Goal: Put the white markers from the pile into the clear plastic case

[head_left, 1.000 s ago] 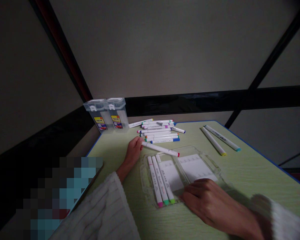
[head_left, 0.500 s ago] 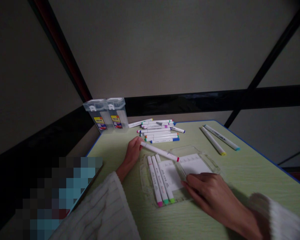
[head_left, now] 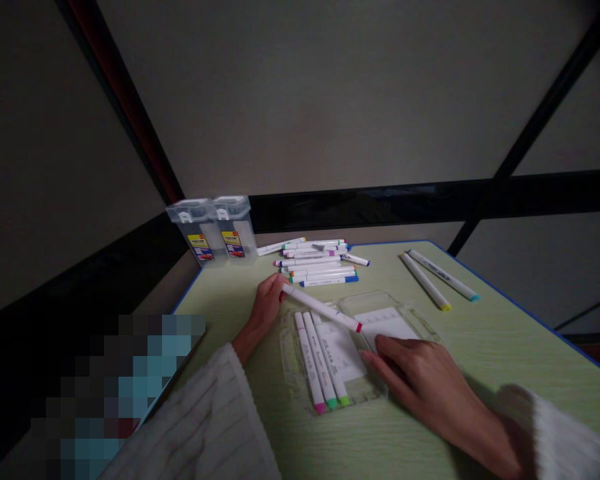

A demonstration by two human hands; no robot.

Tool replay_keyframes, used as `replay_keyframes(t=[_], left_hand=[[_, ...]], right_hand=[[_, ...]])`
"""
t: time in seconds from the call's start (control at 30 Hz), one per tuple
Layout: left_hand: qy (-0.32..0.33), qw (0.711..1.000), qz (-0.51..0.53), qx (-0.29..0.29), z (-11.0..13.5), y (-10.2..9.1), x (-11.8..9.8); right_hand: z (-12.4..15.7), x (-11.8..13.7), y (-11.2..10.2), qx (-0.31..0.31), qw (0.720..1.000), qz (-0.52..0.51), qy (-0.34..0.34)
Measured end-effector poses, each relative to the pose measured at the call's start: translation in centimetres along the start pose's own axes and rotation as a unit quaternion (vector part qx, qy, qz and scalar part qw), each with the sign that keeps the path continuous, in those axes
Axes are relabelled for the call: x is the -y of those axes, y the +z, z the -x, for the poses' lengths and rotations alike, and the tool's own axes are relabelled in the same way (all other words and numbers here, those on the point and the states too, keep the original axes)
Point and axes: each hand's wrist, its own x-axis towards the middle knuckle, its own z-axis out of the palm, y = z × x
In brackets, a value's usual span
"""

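My left hand (head_left: pixel 269 298) pinches one end of a white marker (head_left: pixel 325 310), whose red-tipped end slants down to the right above a clear plastic case (head_left: pixel 375 390). The case lies opened flat, with white paper (head_left: pixel 347 357) in it. Three markers with pink, green and lime ends (head_left: pixel 323 363) lie side by side in its left half. Over the case's right front edge hovers my right hand (head_left: pixel 425 377), thumb and forefinger apart with nothing between them. Its other fingers are partly hidden.
Several white markers (head_left: pixel 317 263) are heaped at the back of the table (head_left: pixel 480 353). Two clear lidded boxes (head_left: pixel 233 230) stand at the back left. A yellow-ended marker (head_left: pixel 427 283) and a blue-ended marker (head_left: pixel 445 275) lie at the right.
The red end of the held marker has dipped slightly down and right. My right hand has shifted a little, and its thumb and forefinger have spread apart.
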Motion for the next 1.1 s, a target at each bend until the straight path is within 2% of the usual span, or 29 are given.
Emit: replay_keyframes(t=[0.43,0.9,1.1], left_hand=[[0.005,0.999,0.022,0.03,0.21,0.02,-0.27],[0.004,0.998,0.042,0.047,0.22,0.11,-0.09],[-0.005,0.996,0.057,0.068,0.35,0.24,-0.31]], right_hand=[[-0.13,0.11,-0.09,0.018,0.998,-0.021,0.054],[-0.14,0.07,-0.01,0.063,0.995,-0.055,0.053],[-0.12,0.18,0.04,0.059,0.996,-0.06,0.039]])
